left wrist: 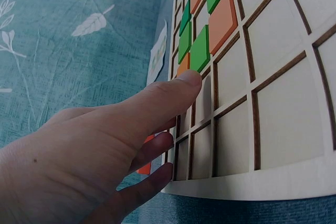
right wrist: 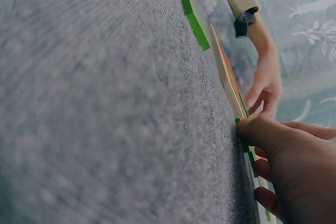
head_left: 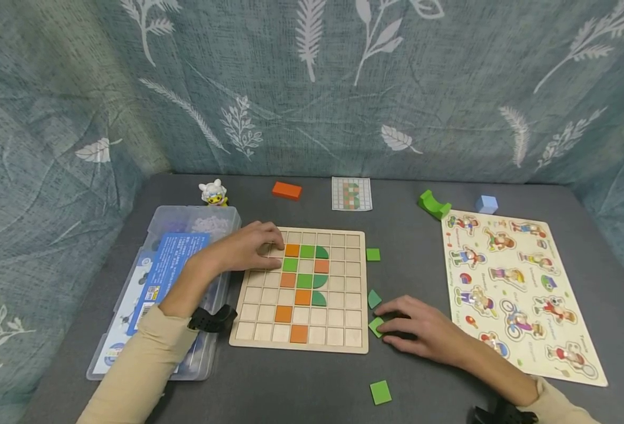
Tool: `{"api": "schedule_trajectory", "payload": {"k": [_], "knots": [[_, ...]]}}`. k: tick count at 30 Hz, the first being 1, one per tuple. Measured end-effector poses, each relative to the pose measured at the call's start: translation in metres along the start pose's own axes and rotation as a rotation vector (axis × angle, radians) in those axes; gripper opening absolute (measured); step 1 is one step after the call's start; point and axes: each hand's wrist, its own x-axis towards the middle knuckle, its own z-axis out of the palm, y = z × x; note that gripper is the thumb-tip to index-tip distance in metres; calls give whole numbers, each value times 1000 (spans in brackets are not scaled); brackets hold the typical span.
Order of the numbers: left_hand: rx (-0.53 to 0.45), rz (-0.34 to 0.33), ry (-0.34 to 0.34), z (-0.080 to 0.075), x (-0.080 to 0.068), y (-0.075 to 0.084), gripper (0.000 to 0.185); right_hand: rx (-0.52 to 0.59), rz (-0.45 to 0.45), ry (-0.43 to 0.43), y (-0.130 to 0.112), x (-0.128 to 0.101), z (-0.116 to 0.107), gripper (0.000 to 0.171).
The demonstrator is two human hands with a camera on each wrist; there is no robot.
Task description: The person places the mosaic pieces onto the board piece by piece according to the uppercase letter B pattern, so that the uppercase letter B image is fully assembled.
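Observation:
A wooden grid board (head_left: pixel 335 337) lies in front of me, with orange, green and dark-green tiles set in several of its cells. My left hand (head_left: pixel 245 247) rests at the board's upper left, its thumb tip beside a green tile (left wrist: pixel 200 51) and the fingers loosely bent around nothing. Right of the board, my right hand (head_left: pixel 423 330) pinches a green square tile (head_left: pixel 375 326) between thumb and fingers, low over the table. A dark-green quarter-round tile (head_left: pixel 374 298) lies just beyond those fingertips. Another green square (head_left: pixel 380 392) lies nearer to me.
A clear plastic case (head_left: pixel 206 353) with a blue leaflet stands left. A pattern card (head_left: pixel 351 194), an orange block (head_left: pixel 287 190) and a small figurine (head_left: pixel 214 193) are at the back. On the right are a picture puzzle (head_left: pixel 524 294), a green arch (head_left: pixel 434 205) and a blue cube (head_left: pixel 487 204).

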Motion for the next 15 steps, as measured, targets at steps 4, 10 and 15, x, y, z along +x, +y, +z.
{"api": "schedule_trajectory", "payload": {"k": [4, 10, 15], "knots": [[4, 5, 3, 1, 0, -2, 27, 16, 15, -29, 2, -2, -1, 20], [6, 7, 2, 0, 0, -2, 28, 40, 32, -59, 2, -3, -2, 18], [-2, -3, -10, 0, 1, -2, 29, 30, -26, -46, 4, -1, -2, 12]]}}
